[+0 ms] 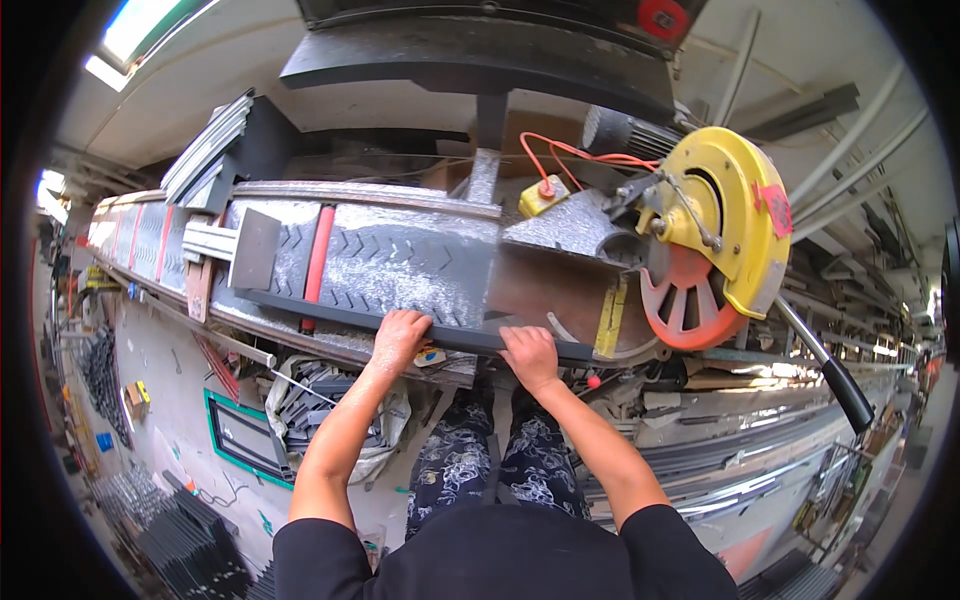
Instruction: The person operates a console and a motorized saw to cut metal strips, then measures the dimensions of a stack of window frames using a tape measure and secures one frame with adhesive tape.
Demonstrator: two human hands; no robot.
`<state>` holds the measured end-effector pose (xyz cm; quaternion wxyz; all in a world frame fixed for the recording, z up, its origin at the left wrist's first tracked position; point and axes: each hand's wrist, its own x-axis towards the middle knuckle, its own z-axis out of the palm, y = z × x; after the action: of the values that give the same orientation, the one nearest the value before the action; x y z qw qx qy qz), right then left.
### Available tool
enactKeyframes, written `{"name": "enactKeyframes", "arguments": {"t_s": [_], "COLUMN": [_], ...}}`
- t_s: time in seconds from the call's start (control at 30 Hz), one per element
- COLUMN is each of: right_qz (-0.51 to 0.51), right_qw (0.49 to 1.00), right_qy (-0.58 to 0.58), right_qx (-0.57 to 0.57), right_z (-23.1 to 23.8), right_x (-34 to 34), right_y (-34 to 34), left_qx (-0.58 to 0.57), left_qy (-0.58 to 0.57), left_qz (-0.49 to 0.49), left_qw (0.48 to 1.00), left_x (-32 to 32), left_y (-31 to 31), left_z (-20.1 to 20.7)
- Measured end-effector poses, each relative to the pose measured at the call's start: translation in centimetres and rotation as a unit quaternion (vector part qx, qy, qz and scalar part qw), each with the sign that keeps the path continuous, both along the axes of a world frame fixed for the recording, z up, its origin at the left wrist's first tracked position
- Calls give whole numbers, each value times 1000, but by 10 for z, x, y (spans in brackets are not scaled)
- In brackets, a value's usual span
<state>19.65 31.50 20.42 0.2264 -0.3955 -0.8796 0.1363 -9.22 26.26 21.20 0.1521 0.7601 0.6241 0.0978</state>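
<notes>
Along the front edge of the workbench lies a long dark grey metal profile [460,338]. My left hand [400,338] is closed over its middle, fingers wrapped across the top. Further right, my right hand [530,353] grips the same profile near its right end. Right of that end stands a cut-off saw [735,220] with a yellow guard and an orange-red lower cover [688,300]. Its black handle [848,395] slopes down toward the right. The undersides of both hands are hidden.
The bench top [390,255] is dusted with silvery shavings. A stop block [255,250] and stacked profile offcuts [210,150] sit on its left. A yellow switch box [543,197] with an orange cable lies behind. Below are a bag of offcuts [335,405] and a green-edged frame [245,440].
</notes>
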Motion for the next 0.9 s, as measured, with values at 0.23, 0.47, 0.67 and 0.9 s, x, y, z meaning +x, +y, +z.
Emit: {"name": "enactKeyframes", "arguments": {"t_s": [0.23,0.47,0.67,0.9], "right_qz": [-20,-124,-230,-187], "right_qw": [997,992,968,978], "right_qy": [5,-38,-94,1], "right_qx": [74,-5,-30,-90], "right_z": [4,-2,6,72], "right_x": [30,70,97,94], "right_y": [23,46,26,-10], "left_qx": [-68,-32,43,61], "left_qy": [-12,-8,-7,-1], "left_qz": [-43,-55,-23,58], "left_qw": [997,998,999,996], "left_x": [5,57,70,40], "left_y": [33,74,126,165], "left_z": [22,10,-20,-66]}}
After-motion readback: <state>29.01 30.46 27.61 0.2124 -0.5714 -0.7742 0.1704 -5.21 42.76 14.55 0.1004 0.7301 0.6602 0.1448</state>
